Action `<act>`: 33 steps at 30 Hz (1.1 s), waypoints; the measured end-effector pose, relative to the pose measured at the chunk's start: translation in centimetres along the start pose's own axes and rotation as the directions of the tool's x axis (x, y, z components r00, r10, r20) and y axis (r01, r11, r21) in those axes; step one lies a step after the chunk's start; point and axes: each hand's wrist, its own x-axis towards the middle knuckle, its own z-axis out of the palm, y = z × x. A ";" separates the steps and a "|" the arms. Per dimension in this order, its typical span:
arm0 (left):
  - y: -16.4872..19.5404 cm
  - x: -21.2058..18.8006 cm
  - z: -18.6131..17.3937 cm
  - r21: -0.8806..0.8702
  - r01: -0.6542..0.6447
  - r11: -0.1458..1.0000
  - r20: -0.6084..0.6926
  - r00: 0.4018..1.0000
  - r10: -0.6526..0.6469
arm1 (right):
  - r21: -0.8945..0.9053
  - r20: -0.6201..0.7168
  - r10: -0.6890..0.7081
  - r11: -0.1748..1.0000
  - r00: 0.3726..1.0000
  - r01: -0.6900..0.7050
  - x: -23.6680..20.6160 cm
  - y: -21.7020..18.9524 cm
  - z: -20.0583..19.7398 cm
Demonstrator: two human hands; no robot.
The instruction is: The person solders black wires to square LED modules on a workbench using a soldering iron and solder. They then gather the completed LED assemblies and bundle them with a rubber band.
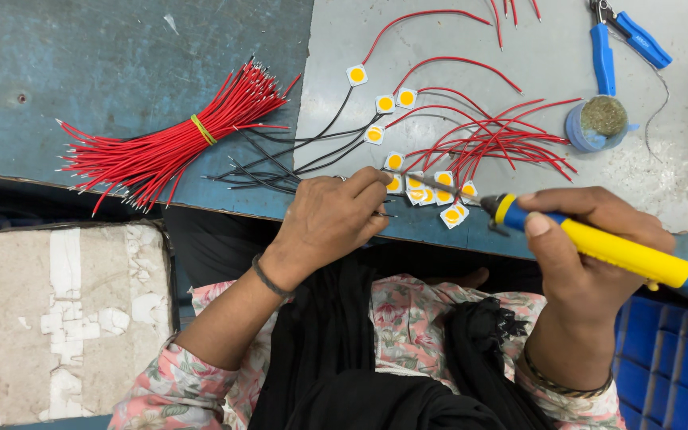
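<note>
A yellow-handled soldering iron point(599, 243) lies gripped in the right hand point(587, 263), fingers wrapped tight round the handle, its metal tip reaching left to a cluster of small white square LED chips point(431, 189) with yellow centres at the near edge of the table point(121, 48). The left hand point(332, 219) is closed in a pinch at those same chips, thumb and forefinger pressed together; what they pinch is too small to tell, though thin black wires point(280, 159) run out from under the fingertips. More chips with red and black leads point(479, 135) fan out across a grey mat point(535, 48) just beyond. To the left, on the bare blue table, sits a bundle of red wires point(169, 147) tied by a yellow band. At the mat's far right rest blue-handled pliers point(619, 40) and, near them, a small round blue tub point(597, 123) of greenish wool-like stuff. A worn white box point(57, 318) stands below the table at the left, a blue crate point(670, 366) at the right.
</note>
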 end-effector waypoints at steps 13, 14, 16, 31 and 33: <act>-0.8 0.2 -1.0 -0.443 0.164 0.881 -0.256 0.919 -0.300 | 0.339 0.107 -0.063 0.940 0.992 0.023 1.0 6.1 3.1; -0.9 0.2 -0.9 -0.438 0.179 0.881 -0.249 0.918 -0.310 | 0.331 0.110 -0.046 0.944 0.993 0.007 1.1 6.4 3.5; -1.0 0.1 -0.6 -0.408 0.102 0.907 -0.291 0.927 -0.236 | 0.324 0.183 -0.058 0.946 0.981 -0.004 1.2 6.7 3.9; -0.5 -0.4 -0.8 -0.457 -0.001 0.890 -0.344 0.923 -0.176 | 0.009 0.405 -0.147 0.988 0.902 0.156 1.5 4.7 6.5; -0.4 -0.4 -1.0 -0.456 0.019 0.890 -0.260 0.953 -0.153 | 0.028 0.417 -0.196 0.979 0.887 0.203 1.6 4.7 6.8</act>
